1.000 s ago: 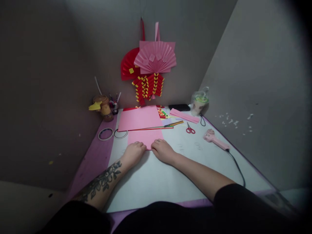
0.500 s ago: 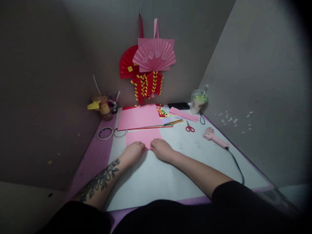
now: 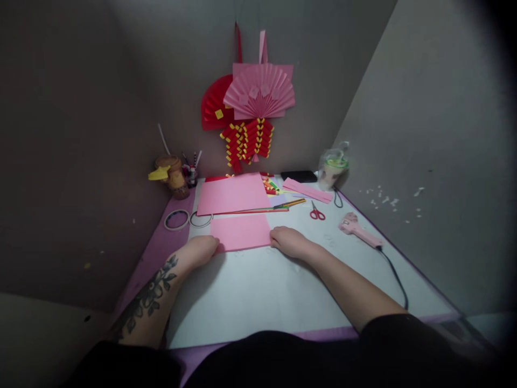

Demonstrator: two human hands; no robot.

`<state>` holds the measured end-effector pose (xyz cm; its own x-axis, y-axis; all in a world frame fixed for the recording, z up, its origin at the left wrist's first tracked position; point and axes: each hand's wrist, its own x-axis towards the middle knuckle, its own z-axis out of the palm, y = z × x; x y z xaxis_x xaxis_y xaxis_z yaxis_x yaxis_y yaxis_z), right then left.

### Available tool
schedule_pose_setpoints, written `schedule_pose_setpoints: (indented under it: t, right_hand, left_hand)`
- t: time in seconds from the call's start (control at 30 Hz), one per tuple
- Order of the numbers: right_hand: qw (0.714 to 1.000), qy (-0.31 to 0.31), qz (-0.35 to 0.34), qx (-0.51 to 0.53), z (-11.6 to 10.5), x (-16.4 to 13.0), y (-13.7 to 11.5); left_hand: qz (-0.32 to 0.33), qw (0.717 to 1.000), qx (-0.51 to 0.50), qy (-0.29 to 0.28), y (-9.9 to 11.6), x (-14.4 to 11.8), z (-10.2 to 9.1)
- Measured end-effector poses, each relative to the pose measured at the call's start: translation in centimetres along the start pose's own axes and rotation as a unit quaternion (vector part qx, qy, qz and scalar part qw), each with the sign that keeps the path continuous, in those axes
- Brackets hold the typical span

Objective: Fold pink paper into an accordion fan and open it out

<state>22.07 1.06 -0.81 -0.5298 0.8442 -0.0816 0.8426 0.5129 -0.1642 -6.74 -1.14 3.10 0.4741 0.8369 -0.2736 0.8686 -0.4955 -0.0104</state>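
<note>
A pink sheet of paper (image 3: 243,231) lies on the white table cover, its near edge running straight between my two hands. At the near left corner, my left hand (image 3: 202,250) has its fingers curled closed on the paper. My right hand (image 3: 291,242) grips the near right corner in the same way, thumb and fingertips at the edge. Just behind this sheet rests a larger pink sheet (image 3: 232,195) on a stack of coloured paper. The fingertips are partly hidden from view.
Red-handled scissors (image 3: 317,214), pink strips (image 3: 307,191) and a pink glue gun (image 3: 361,230) with its cord lie to the right. Tape rolls (image 3: 176,220) are at the left. Drink cups (image 3: 176,180) stand in both back corners. Paper fans (image 3: 260,91) hang on the wall.
My hands have moved apart along the sheet's near edge, from its middle out to the two corners. The view has shifted slightly.
</note>
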Motion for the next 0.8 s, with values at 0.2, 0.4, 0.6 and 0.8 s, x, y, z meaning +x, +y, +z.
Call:
schedule_pose_setpoints:
  t: [0.2,0.4,0.6,0.8]
  right_hand:
    - [1.0,0.004,-0.003,0.014,-0.1,-0.1,-0.1]
    - [1.0,0.006,-0.006,0.012,0.0,0.1,-0.1]
    - [1.0,0.011,-0.01,0.008,-0.5,-0.1,-0.3]
    - [0.995,0.063,-0.08,0.004,0.4,0.8,-3.5]
  left_hand:
    - [-0.016,1.0,0.007,-0.015,-0.2,-0.5,-0.4]
    - [0.013,0.999,0.009,0.035,0.8,0.5,0.5]
    - [0.065,0.991,0.011,0.118,4.3,2.5,2.2]
    - [0.055,0.99,0.011,0.126,4.4,3.0,3.0]
